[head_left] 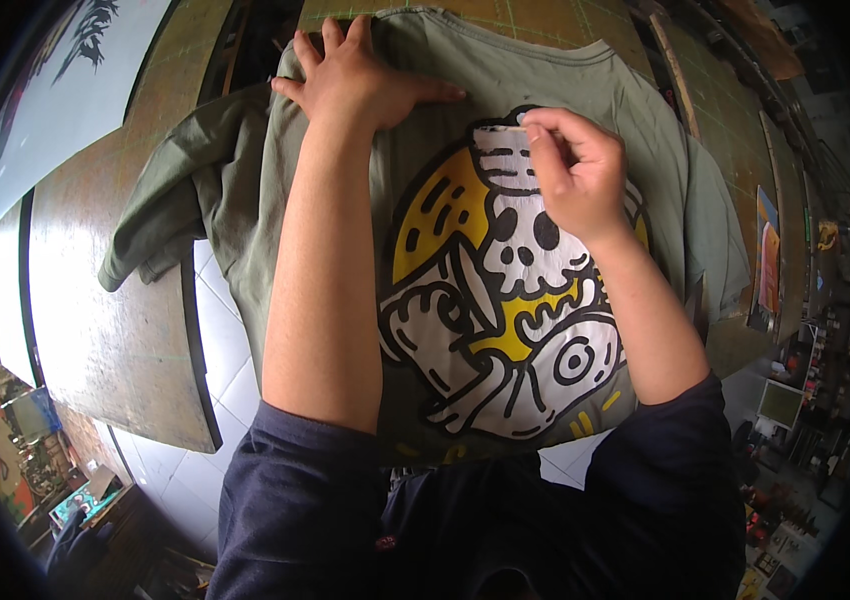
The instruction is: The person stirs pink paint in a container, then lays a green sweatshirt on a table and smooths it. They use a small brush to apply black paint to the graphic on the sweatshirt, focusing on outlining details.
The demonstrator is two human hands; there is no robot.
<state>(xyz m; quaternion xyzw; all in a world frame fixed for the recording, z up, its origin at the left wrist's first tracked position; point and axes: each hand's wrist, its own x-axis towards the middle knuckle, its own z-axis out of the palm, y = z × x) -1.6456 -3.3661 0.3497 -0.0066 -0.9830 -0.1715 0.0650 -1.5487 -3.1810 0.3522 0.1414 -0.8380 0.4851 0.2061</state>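
Note:
An olive-green T-shirt (425,60) lies spread out, with its neckline at the far end. Its large print (525,250) shows a white skull in black outline with yellow patches. My left hand (350,80) rests flat on the upper left of the shirt, fingers and thumb spread apart. Between the thumb and fingers of my right hand (580,165) is a thin pale stick (503,128), pinched near one end. The stick reaches left across the top of the skull print. Its exact kind is too small to tell.
Wooden boards (110,330) with worn surfaces extend left and right of the shirt. White tiled floor (220,320) shows between them. A white sheet with a black drawing (75,90) lies at the upper left. Cluttered shelves (805,430) stand at the right.

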